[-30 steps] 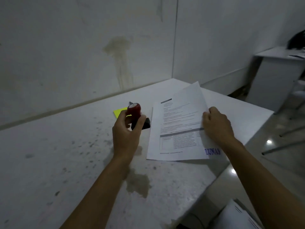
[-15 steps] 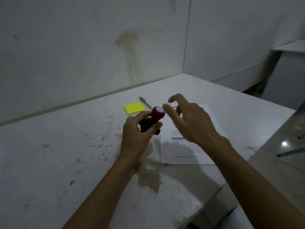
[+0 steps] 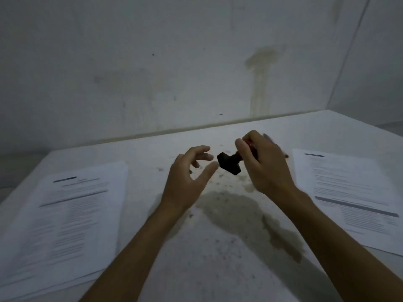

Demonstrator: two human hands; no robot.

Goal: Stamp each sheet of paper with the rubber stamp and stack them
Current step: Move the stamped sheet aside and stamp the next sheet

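The rubber stamp (image 3: 230,162) has a red handle and a black base; it is tilted in the air over the middle of the table, base pointing left. My right hand (image 3: 262,168) is closed around its red handle. My left hand (image 3: 189,174) hovers just left of the stamp's base, fingers spread, holding nothing. A stack of printed sheets (image 3: 63,219) lies on the table at the left. A single printed sheet (image 3: 349,197) lies flat at the right.
The white table (image 3: 218,247) is speckled and has a dark stain in the middle. A pen (image 3: 283,153) lies partly hidden behind my right hand. A stained wall runs along the table's far edge.
The stamp has passed from my left hand to my right hand. My left hand has opened. The view has swung left, showing the stack at the left.
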